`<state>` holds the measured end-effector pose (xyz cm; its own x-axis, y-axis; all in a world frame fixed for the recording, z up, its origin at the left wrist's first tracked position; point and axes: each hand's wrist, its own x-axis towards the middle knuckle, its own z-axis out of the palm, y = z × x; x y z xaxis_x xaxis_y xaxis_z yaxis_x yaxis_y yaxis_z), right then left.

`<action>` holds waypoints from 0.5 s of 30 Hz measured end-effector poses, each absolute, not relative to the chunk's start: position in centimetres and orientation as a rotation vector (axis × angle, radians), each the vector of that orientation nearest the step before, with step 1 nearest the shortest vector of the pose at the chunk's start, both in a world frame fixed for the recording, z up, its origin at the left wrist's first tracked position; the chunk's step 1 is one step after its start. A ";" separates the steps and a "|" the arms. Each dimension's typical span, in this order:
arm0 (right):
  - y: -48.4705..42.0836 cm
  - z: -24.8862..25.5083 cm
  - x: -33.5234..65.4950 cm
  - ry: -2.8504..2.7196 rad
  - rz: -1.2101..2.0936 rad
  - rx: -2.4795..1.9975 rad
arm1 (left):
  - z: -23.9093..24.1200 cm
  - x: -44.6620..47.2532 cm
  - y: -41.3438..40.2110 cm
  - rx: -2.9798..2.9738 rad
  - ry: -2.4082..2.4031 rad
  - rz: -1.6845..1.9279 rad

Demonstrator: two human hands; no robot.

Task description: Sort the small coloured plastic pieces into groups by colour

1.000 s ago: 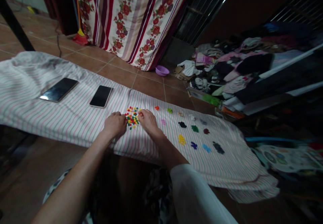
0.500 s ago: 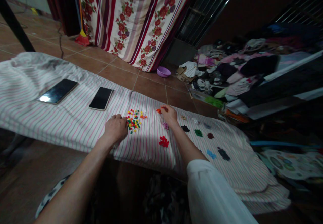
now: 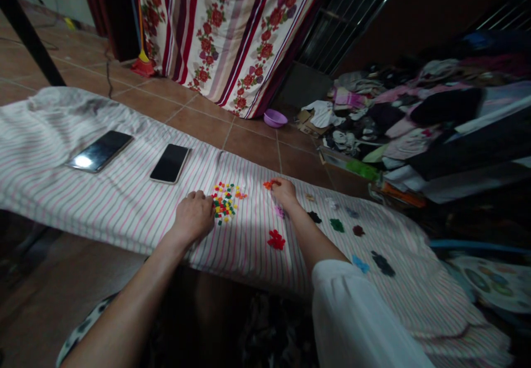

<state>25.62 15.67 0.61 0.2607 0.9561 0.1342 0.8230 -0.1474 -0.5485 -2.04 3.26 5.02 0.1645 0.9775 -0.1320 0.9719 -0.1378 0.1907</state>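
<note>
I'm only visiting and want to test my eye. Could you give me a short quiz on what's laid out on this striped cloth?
1. True or false: the left hand rests right beside the mixed pile of coloured pieces.
2. Which small heap are the fingertips of the right hand at? A) the red one, B) the orange pile, C) the green one.
3. How many phones lie on the striped cloth?

Key: 1 true; 2 B; 3 two.
</note>
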 end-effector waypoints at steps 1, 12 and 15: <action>15.7 0.6 25.6 -1.613 0.336 -2.010 | 5.0 -2.0 3.2 2.212 1.895 0.039; 14.8 0.4 26.6 -1.572 0.441 -1.938 | 5.1 -2.1 3.1 2.200 1.890 0.043; 14.4 0.9 26.4 -1.604 0.352 -1.929 | 5.1 -2.2 3.1 2.193 1.880 0.041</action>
